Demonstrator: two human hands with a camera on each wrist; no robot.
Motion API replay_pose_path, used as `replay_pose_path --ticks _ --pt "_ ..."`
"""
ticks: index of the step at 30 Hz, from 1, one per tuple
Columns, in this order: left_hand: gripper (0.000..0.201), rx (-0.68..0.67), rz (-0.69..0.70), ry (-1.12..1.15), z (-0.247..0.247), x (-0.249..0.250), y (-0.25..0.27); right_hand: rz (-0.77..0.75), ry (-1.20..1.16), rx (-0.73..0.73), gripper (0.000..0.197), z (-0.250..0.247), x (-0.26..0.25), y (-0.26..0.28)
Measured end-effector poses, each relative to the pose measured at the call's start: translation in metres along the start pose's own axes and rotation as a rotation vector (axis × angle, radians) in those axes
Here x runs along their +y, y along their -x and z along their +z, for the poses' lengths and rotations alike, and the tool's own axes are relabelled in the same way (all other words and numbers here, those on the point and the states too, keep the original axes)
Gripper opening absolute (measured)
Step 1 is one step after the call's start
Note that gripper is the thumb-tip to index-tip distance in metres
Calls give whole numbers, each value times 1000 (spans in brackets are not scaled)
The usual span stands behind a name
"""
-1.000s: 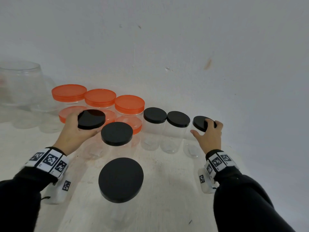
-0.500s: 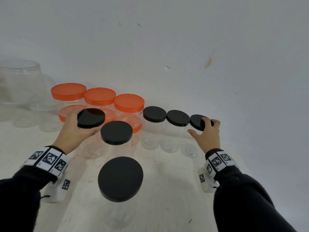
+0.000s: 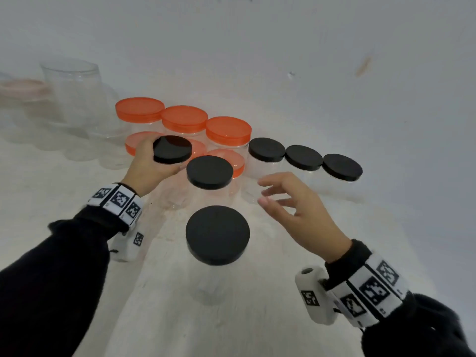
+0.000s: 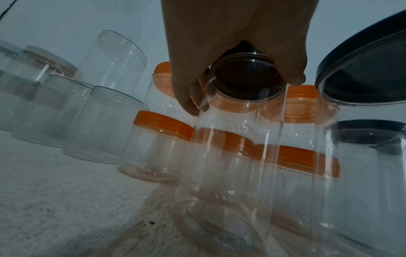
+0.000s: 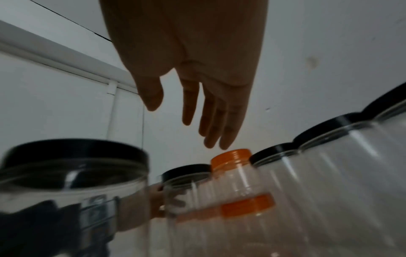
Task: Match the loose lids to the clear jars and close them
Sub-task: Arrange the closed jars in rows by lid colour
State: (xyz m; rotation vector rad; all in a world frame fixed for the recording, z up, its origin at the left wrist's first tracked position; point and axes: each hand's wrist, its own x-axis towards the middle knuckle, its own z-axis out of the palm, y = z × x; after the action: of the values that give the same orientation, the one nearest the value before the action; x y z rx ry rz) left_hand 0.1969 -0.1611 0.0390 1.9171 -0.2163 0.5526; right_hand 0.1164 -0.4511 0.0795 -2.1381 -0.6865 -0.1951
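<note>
My left hand (image 3: 152, 163) grips a black lid (image 3: 172, 149) sitting on a tall clear jar (image 4: 228, 139); in the left wrist view the fingers (image 4: 186, 90) curl round the lid's rim (image 4: 248, 78). My right hand (image 3: 291, 199) hovers with nothing in it, fingers spread and relaxed, in front of the row of three small black-lidded jars (image 3: 304, 157). The rightmost jar of that row (image 3: 342, 167) wears its black lid. Two larger black-lidded jars (image 3: 210, 172) (image 3: 217, 234) stand in the middle. In the right wrist view the right hand (image 5: 197, 111) hangs above the jars.
Several orange-lidded jars (image 3: 184, 118) stand behind the left hand. Several clear jars without lids (image 3: 74, 91) cluster at the far left (image 4: 105, 121). A white wall (image 3: 334, 60) rises close behind and to the right of the white tabletop (image 3: 244, 318).
My right hand let go of the rightmost small black lid and drew back towards me and leftwards. The left hand stays on its black lid.
</note>
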Motion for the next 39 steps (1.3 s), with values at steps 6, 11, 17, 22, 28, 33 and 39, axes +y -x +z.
replay_pose_path --ticks 6,11,17,22,28,33,39 --pt "59 42 -31 -50 0 -8 0 -147 -17 -334 84 40 -16 17" --pt "59 33 -30 -40 0 -7 -1 -63 79 -216 81 51 -11 23" --pt "48 10 36 -7 2 1 0 168 216 16 79 15 23 22" --pt "46 -13 33 21 0 1 -1 318 306 273 76 -20 58 26" --pt "47 -15 48 17 2 5 1 411 374 405 73 -45 81 35" --pt "47 -15 61 12 2 7 2 434 393 451 72 -53 92 36" --pt "50 8 38 -23 1 0 1 443 420 463 73 -55 96 33"
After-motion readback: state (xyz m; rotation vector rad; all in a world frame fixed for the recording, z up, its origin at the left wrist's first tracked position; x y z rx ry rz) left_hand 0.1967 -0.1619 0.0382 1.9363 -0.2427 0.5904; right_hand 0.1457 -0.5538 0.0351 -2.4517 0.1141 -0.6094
